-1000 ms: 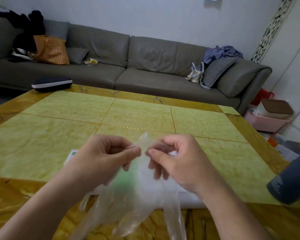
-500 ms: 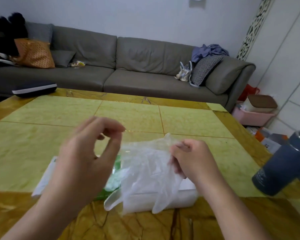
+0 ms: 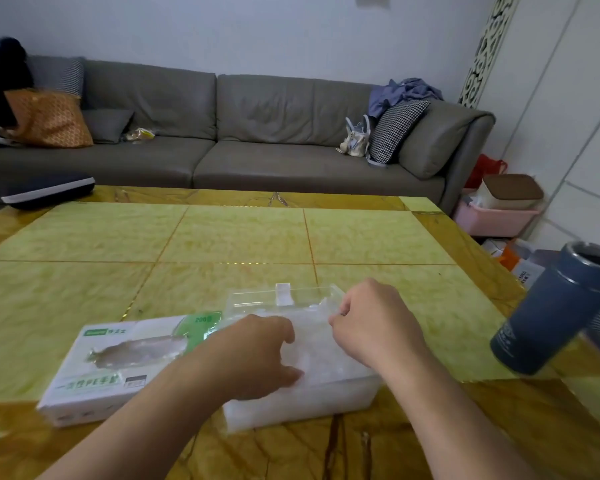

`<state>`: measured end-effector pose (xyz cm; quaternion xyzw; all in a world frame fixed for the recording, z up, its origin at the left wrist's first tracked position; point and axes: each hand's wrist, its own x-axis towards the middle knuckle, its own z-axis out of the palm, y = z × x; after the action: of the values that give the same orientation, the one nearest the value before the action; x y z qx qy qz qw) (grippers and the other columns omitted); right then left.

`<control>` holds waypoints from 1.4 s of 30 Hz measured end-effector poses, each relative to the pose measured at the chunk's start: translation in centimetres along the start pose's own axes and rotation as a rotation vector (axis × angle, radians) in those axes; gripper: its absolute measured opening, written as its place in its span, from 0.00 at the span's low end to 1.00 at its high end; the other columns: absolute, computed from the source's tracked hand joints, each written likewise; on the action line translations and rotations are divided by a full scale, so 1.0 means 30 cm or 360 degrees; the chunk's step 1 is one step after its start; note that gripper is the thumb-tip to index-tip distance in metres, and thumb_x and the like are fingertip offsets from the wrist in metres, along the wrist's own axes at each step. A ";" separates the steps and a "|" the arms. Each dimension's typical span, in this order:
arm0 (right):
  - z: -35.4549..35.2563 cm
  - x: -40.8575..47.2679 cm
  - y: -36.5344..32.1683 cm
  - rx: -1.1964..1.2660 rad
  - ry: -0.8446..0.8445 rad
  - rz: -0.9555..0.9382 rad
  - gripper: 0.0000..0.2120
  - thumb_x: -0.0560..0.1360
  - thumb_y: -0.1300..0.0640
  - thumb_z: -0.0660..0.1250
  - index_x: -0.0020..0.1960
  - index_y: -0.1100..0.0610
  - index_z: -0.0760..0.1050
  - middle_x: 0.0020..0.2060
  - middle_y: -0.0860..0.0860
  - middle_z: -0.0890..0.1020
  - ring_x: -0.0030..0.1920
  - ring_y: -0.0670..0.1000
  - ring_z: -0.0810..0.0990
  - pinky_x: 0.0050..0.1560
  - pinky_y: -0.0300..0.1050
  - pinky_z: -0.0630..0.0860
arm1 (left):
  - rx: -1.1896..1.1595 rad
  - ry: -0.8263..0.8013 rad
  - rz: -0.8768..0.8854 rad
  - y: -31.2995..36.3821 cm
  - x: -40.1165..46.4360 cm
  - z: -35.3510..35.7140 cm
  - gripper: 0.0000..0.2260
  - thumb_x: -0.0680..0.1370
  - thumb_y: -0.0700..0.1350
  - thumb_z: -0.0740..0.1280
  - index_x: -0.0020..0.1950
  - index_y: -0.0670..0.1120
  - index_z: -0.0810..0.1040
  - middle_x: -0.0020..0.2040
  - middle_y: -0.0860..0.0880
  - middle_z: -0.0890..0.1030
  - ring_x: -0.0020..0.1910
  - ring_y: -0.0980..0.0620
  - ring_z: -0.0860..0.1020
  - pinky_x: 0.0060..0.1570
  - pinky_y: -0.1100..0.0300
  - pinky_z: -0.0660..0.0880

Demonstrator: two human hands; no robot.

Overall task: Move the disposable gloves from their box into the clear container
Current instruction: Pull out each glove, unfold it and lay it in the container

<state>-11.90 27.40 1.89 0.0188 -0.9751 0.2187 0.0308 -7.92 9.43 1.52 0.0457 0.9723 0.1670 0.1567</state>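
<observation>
Both bare forearms are reaching forward from the bottom edge, converging toward the middle. Left hand point(image 3: 257, 355) is lying palm down, back of hand facing the camera, fingers bent downward at the knuckles and pressing onto the surface below it; thumb is tucked along the near right side, fingertips hidden. Right hand point(image 3: 374, 327) is sitting just beside it to the right and slightly farther forward, knuckles up, fingers curled under, thumb and forefinger meeting in a pinch at its left edge. Hands are near each other, not touching. Wrists are straight, no sleeves showing.
</observation>
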 end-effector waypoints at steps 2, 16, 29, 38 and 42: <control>-0.002 0.002 0.001 -0.0138 -0.0002 -0.0003 0.17 0.74 0.60 0.72 0.30 0.54 0.69 0.25 0.49 0.72 0.23 0.54 0.69 0.27 0.44 0.69 | 0.0043 -0.0127 -0.0003 0.012 0.011 -0.002 0.23 0.76 0.58 0.73 0.70 0.59 0.73 0.56 0.58 0.80 0.49 0.56 0.81 0.53 0.56 0.81; -0.079 -0.070 -0.105 0.0122 0.0151 -0.0437 0.05 0.76 0.58 0.63 0.42 0.51 0.72 0.35 0.48 0.79 0.36 0.51 0.79 0.34 0.52 0.79 | 0.0263 -0.0371 0.0038 0.043 0.078 0.034 0.11 0.71 0.54 0.73 0.49 0.56 0.75 0.48 0.55 0.80 0.47 0.51 0.79 0.51 0.53 0.80; -0.002 -0.070 -0.097 -0.0439 -0.0655 -0.0273 0.05 0.77 0.57 0.65 0.42 0.53 0.71 0.37 0.49 0.73 0.39 0.54 0.75 0.41 0.45 0.72 | 0.0135 -0.0292 0.0077 0.028 0.007 -0.020 0.22 0.75 0.59 0.72 0.67 0.58 0.72 0.58 0.57 0.80 0.55 0.53 0.80 0.58 0.54 0.78; 0.048 -0.059 -0.108 -0.0586 -0.0801 -0.0204 0.16 0.73 0.54 0.74 0.59 0.52 0.78 0.55 0.54 0.78 0.55 0.57 0.80 0.45 0.48 0.70 | 0.0127 0.0210 -0.0082 0.067 -0.021 0.035 0.10 0.79 0.51 0.68 0.57 0.49 0.74 0.55 0.51 0.77 0.52 0.49 0.80 0.48 0.55 0.78; 0.038 -0.067 -0.085 -0.0517 -0.0814 -0.0182 0.20 0.74 0.59 0.73 0.65 0.55 0.76 0.61 0.55 0.74 0.64 0.57 0.76 0.52 0.47 0.69 | 0.0205 0.0061 -0.0191 0.070 -0.019 0.057 0.10 0.78 0.52 0.69 0.54 0.49 0.72 0.44 0.52 0.73 0.46 0.48 0.78 0.39 0.58 0.71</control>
<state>-9.81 24.65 1.83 0.1228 -0.9708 0.0460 -0.2008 -6.76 11.86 0.86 -0.0060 0.9849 0.0953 0.1445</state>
